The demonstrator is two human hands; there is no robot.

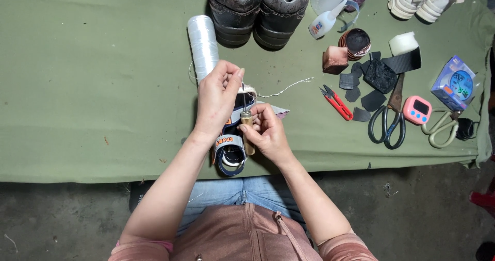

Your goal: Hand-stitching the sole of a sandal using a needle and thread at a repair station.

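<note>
Centrally, near the desk's (77,85) front edge: small sandal (230,150), light, soft-strapped, best held by its sole. Left hand (216,98) pinches thin thread (283,89) above it; right hand (265,132) grips a wooden-handled awl (247,124). Red snips (337,103), black scissors (388,119) further right.
</note>
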